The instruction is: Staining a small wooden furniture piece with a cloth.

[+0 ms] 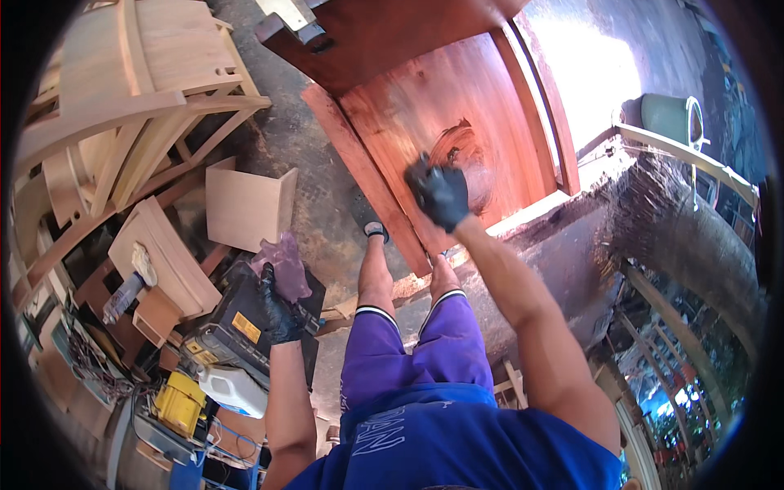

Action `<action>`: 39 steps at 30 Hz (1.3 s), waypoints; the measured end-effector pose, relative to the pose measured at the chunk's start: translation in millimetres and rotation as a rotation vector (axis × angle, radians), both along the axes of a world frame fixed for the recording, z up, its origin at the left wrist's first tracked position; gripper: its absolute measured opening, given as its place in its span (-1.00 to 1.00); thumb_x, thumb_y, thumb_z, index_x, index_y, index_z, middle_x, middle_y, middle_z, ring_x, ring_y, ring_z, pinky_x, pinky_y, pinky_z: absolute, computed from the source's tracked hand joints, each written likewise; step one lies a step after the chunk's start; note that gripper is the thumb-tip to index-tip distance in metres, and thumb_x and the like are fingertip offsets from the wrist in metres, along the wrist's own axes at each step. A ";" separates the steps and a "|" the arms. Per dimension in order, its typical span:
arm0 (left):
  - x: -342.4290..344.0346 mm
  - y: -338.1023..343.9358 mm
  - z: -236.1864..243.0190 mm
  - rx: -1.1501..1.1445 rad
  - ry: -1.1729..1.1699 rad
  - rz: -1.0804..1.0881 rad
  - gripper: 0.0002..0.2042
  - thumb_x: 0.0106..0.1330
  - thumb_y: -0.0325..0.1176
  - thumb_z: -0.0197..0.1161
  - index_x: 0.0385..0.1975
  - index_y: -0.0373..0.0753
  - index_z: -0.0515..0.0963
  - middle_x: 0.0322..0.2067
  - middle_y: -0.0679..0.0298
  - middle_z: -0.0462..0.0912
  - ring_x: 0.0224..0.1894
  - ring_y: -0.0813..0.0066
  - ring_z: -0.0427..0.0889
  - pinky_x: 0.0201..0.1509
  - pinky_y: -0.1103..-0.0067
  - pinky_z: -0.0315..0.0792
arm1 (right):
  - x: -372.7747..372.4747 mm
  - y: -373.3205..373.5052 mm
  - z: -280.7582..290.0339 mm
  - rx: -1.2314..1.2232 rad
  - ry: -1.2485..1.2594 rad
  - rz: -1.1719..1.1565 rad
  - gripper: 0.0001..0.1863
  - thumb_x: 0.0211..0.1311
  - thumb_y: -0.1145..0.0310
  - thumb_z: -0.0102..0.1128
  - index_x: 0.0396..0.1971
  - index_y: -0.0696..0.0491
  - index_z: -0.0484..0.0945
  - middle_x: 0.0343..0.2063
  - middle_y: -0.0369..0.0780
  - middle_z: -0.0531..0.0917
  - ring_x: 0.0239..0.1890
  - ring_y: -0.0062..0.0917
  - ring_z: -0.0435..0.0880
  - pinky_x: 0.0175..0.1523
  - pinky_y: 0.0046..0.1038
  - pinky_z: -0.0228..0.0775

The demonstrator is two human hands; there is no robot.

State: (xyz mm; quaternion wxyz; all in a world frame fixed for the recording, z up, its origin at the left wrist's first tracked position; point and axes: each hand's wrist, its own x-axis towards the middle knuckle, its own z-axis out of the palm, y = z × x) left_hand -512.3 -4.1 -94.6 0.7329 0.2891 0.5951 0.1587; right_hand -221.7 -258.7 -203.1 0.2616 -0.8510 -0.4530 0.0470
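Note:
My right hand (441, 196), in a black glove, is closed against the face of a reddish stained wooden panel (506, 114); what it grips is dark and hard to make out. A darker, wet-looking swirl of stain lies just beside it. My left hand (279, 306), also black-gloved, holds a crumpled mauve-pink cloth (290, 273) at the lower left, above a black case (241, 343). A second stained board (392, 28) overhangs the top of the panel.
Pale wooden furniture frames (122, 49) and loose boards (245, 212) fill the left. A white jug (233, 388) and a yellow case (180, 404) sit lower left. At right are a concrete ledge (604, 212), a green bucket (665, 114) and a wooden rail (686, 151).

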 end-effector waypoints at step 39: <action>-72.1 37.2 29.7 0.426 0.541 -0.457 -0.66 0.44 -0.38 0.23 0.16 -0.34 0.51 0.00 0.24 0.64 -0.02 0.49 0.57 0.09 0.53 0.45 | 96.5 41.7 -16.6 -0.241 -0.182 -0.216 -0.51 0.25 0.31 0.13 0.16 0.15 0.44 -0.61 -0.09 0.56 -0.57 -0.13 0.54 -0.40 -0.08 0.31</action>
